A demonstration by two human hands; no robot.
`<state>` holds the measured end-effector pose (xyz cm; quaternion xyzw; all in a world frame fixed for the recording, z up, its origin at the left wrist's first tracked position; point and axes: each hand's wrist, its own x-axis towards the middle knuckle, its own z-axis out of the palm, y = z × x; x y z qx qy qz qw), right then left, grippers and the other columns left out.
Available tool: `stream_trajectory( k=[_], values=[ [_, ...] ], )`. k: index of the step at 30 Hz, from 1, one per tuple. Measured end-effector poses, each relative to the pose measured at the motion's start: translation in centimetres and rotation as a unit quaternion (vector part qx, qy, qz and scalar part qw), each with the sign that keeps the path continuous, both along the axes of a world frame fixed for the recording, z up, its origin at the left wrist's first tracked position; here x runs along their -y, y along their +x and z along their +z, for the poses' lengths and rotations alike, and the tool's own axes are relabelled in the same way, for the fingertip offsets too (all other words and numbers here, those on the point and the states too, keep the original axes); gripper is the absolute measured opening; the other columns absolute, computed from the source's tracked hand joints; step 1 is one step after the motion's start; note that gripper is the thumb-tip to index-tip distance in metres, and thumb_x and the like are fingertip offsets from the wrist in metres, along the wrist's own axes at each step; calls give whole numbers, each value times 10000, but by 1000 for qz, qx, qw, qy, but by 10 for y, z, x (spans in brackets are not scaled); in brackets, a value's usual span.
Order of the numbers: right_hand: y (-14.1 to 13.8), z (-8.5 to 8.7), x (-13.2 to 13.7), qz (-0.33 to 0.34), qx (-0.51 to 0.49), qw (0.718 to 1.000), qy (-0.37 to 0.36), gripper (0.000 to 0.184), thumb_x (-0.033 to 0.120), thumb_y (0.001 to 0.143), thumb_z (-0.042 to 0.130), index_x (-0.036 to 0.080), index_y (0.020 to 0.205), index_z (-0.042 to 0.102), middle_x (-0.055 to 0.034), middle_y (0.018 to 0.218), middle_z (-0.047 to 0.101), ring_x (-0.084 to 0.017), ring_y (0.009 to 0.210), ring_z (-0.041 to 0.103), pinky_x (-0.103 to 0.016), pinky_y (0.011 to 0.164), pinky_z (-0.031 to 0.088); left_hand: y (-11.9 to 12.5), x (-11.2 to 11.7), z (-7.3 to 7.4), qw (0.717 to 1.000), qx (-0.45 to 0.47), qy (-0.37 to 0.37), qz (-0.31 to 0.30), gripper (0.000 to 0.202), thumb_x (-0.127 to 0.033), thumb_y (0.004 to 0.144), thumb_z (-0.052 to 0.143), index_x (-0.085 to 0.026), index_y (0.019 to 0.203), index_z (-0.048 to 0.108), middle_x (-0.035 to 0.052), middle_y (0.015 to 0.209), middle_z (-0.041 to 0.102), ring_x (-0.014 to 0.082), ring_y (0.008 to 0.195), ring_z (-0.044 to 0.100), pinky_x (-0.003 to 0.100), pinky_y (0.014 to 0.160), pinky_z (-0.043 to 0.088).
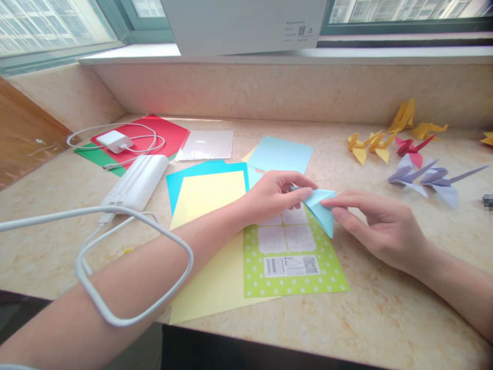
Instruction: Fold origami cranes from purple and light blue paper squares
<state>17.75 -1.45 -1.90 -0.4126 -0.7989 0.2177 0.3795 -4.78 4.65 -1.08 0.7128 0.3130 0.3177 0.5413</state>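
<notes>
A folded piece of light blue origami paper (322,211) is held up between my two hands, above a green polka-dot sheet (296,285) with a barcode label. My left hand (279,192) pinches its left corner between thumb and fingers. At its right edge, the index finger and thumb of my right hand (379,226) press on a fold. Beneath my left forearm lie a pale yellow sheet (211,198) and a brighter blue sheet (175,187). Just beyond my left hand is a flat light blue square of paper (283,154).
Folded paper cranes in yellow (359,149), red (414,148) and lavender (410,174) stand at the right. Leftward are a white power bank (138,180), a charger (114,141) on red paper (169,134), and a clear packet (206,145). A white cable (185,252) loops in front of my left forearm.
</notes>
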Motion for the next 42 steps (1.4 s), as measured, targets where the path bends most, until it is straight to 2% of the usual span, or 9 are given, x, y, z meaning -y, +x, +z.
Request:
stream_trajectory(
  k=[11, 23, 31, 42],
  values=[
    [-1, 0, 0, -7, -8, 1000, 10, 217, 204, 922, 605, 309, 1077, 713, -20, 1020, 729, -188, 839, 686, -336, 750, 557, 1, 1, 1, 1000, 21, -18, -5, 195, -255, 899, 620, -116, 1007, 702, 33, 787, 686, 71, 620, 585, 198, 617, 501],
    [-2, 2, 1, -19, -5, 1000, 14, 235, 224, 942, 579, 315, 1118, 705, -33, 1075, 709, -204, 917, 680, -361, 828, 567, 1, 0, 0, 1000, 25, -16, -6, 218, -250, 892, 633, -117, 1056, 690, 70, 916, 724, 75, 649, 614, 207, 637, 529],
    [-3, 3, 0, -26, 4, 999, 20, 224, 245, 946, 572, 299, 1110, 714, -44, 1055, 718, -211, 904, 689, -362, 805, 583, 2, 2, 0, 1000, 17, -17, -1, 224, -247, 891, 637, -115, 1065, 687, 77, 927, 726, 76, 650, 618, 207, 630, 527],
    [-2, 0, -1, -19, 11, 999, 24, 242, 178, 918, 601, 303, 1080, 731, -14, 1034, 725, -174, 855, 690, -309, 756, 581, 1, 0, -1, 1000, -14, -7, 3, 193, -239, 880, 650, -127, 1030, 697, 42, 817, 712, 79, 617, 616, 205, 594, 502]
  ],
)
